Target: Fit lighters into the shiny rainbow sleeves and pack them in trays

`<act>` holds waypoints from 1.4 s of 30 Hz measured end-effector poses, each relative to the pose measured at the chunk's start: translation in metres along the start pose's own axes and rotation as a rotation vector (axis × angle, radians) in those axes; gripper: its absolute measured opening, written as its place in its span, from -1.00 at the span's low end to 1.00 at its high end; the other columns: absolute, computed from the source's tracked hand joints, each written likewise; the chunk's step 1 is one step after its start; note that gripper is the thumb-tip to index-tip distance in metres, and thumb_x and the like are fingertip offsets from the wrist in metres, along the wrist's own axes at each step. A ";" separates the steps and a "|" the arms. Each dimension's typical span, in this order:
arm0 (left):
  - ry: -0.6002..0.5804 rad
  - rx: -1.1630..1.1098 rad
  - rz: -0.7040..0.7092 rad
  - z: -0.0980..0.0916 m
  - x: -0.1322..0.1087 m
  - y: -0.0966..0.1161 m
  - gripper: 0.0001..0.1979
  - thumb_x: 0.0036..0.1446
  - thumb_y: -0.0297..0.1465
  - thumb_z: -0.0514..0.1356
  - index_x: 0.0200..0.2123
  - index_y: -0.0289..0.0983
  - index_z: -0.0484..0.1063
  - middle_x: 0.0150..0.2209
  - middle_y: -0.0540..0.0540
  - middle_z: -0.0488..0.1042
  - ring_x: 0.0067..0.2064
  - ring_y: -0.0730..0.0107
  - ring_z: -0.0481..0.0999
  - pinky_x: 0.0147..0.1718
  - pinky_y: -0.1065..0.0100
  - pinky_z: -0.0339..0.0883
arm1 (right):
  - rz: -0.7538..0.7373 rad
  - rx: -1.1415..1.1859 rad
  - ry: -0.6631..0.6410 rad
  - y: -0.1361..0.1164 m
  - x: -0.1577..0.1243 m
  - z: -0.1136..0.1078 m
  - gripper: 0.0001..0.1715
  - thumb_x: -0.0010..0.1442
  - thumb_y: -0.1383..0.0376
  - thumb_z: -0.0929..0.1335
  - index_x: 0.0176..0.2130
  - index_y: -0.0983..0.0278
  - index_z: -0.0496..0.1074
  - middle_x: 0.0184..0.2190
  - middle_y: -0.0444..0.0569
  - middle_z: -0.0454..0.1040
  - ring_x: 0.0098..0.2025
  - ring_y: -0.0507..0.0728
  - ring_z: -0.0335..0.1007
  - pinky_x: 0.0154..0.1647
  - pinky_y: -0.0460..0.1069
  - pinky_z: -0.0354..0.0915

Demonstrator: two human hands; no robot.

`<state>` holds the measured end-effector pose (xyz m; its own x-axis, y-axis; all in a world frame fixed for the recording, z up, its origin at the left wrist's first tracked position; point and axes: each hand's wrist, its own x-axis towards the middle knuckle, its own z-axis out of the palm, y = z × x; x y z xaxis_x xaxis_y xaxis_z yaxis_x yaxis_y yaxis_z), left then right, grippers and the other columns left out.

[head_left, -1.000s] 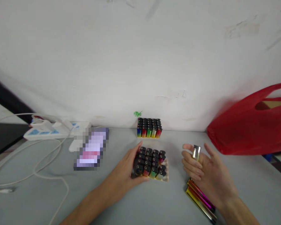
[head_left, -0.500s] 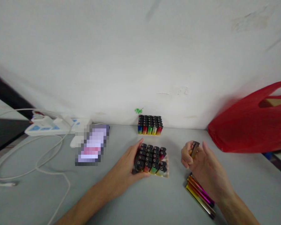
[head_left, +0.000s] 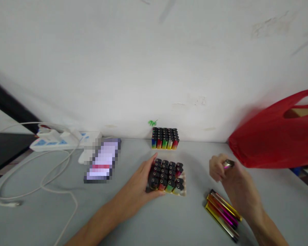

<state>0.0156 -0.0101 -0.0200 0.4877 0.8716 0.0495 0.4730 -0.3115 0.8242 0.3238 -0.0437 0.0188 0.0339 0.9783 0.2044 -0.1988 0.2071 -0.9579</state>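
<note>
My left hand (head_left: 141,180) is wrapped round the left side of a clear tray (head_left: 182,188) of upright lighters (head_left: 164,173) with black tops. The rows fill most of the tray; gaps show along its right side. To the right, my right hand (head_left: 229,176) is raised above the table with its fingers closed on a lighter (head_left: 228,164), whose metal end and a bit of pink show. Just below that hand, several shiny lighters (head_left: 222,215) in yellow, orange and magenta lie side by side on the table.
A second block of upright multicoloured lighters (head_left: 165,138) stands against the wall. Left of it lie a phone (head_left: 104,160) with a blurred screen, a white power strip (head_left: 64,140) and loose white cables (head_left: 74,201). A red bag (head_left: 274,140) rests at the right.
My right hand has moved to the right, and the lighter in it has turned. More of the loose lighters shows below it. My left hand stays on the tray.
</note>
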 end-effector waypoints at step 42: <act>0.006 -0.026 -0.008 0.001 -0.001 0.002 0.08 0.19 -0.26 0.50 0.57 -0.05 -0.09 0.53 -0.23 0.16 0.51 -0.13 0.20 0.52 -0.16 0.01 | 0.623 0.635 -0.183 0.021 -0.013 0.032 -0.31 0.40 -0.19 0.35 -0.50 0.21 0.14 -0.59 -0.33 -0.12 -0.58 -0.05 -0.36 -0.62 -0.12 -0.23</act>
<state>0.0167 -0.0116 -0.0192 0.4797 0.8762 0.0464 0.4577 -0.2950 0.8387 0.2875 -0.0527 0.0030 -0.4058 0.8839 -0.2327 -0.6332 -0.4554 -0.6258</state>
